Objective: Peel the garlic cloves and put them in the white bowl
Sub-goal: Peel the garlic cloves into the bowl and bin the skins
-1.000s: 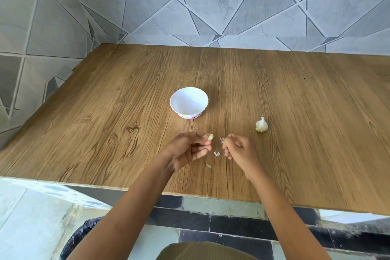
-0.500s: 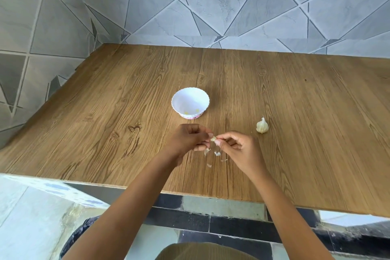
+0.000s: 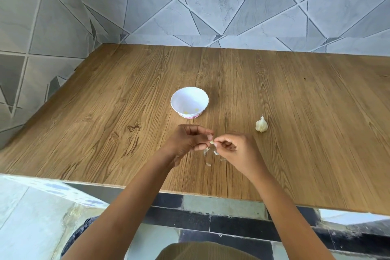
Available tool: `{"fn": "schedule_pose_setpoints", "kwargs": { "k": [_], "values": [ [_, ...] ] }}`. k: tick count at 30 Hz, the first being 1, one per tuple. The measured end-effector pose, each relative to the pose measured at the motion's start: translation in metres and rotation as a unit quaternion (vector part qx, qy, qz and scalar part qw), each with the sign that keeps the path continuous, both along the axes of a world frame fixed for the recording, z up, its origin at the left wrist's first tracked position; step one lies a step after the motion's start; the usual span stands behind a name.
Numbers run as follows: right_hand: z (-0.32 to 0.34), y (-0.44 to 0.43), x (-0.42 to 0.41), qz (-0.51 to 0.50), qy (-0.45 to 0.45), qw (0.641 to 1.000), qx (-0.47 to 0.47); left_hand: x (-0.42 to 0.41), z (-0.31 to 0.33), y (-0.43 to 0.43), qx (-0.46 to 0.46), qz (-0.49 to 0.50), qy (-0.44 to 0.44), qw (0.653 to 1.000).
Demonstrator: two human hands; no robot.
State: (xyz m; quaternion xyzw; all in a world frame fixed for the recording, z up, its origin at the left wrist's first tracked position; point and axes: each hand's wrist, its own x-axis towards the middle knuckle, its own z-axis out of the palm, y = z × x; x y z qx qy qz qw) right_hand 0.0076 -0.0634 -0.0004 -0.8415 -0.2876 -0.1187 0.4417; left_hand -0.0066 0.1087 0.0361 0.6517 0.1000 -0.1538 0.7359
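Wooden table (image 3: 105, 133), near the white bowl (image 3: 203, 99): our left hand (image 3: 185, 141) and right hand (image 3: 236, 152), apart a second ago, both pinch the clove (image 3: 212, 143); peeling resumes.

Brown wood-grain tabletop (image 3: 105, 122): small white scalloped plastic bowl (image 3: 190, 99) near centre; whole white garlic bulb (image 3: 261, 125) at bowl's 4 o'clock; papery garlic peel scraps (image 3: 208, 164) at 6 o'clock.

Bright, even daylight through a wide-angle lens.
Soft light lay flat over the wooden table (image 3: 295, 133), leaving only faint shadows beneath the left hand (image 3: 185, 139) and the white bowl (image 3: 185, 99), whose inside was almost washed out. The tiled wall (image 3: 232, 2) bent and smeared towards the corners; the centre was sharp.
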Motion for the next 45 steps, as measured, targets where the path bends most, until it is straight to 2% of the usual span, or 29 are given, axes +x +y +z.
{"fn": "schedule_pose_setpoints", "kwargs": {
  "k": [6, 13, 17, 21, 29, 32, 34, 35, 38, 42, 45],
  "values": [
    [0.001, 0.002, -0.002, -0.003, 0.017, 1.000, -0.004, -0.003, -0.003, -0.001, -0.043, 0.010, 0.043, 0.998],
    [0.002, 0.004, -0.003, -0.020, 0.024, 0.999, -0.019, -0.005, -0.006, -0.001, -0.048, 0.009, 0.059, 0.997],
    [-0.001, 0.006, -0.003, -0.012, 0.091, 0.995, 0.029, -0.006, -0.007, -0.003, -0.045, 0.005, 0.071, 0.996],
    [-0.007, 0.005, -0.002, -0.045, 0.165, 0.982, 0.082, -0.007, -0.008, -0.004, -0.052, -0.006, 0.068, 0.996],
    [-0.015, 0.006, -0.004, -0.064, 0.151, 0.985, 0.046, -0.005, -0.014, 0.002, 0.000, 0.024, 0.023, 0.999],
    [-0.010, 0.012, -0.008, -0.031, 0.242, 0.966, 0.079, -0.005, -0.016, 0.000, 0.033, 0.047, -0.015, 0.998],
    [-0.008, 0.014, -0.010, -0.025, 0.315, 0.938, 0.144, -0.005, -0.017, -0.001, 0.045, 0.048, -0.040, 0.997],
    [-0.007, 0.015, -0.011, -0.031, 0.321, 0.932, 0.167, -0.006, -0.017, -0.002, 0.052, 0.045, -0.052, 0.996],
    [-0.007, 0.015, -0.012, -0.063, 0.259, 0.950, 0.163, -0.007, -0.018, -0.002, 0.106, 0.030, -0.091, 0.990],
    [-0.005, 0.017, -0.011, -0.094, 0.150, 0.980, 0.094, -0.006, -0.019, -0.002, 0.161, 0.023, -0.126, 0.979],
    [-0.005, 0.020, -0.012, -0.118, 0.073, 0.989, 0.051, -0.005, -0.020, -0.003, 0.202, 0.023, -0.153, 0.967]
  ]
}}
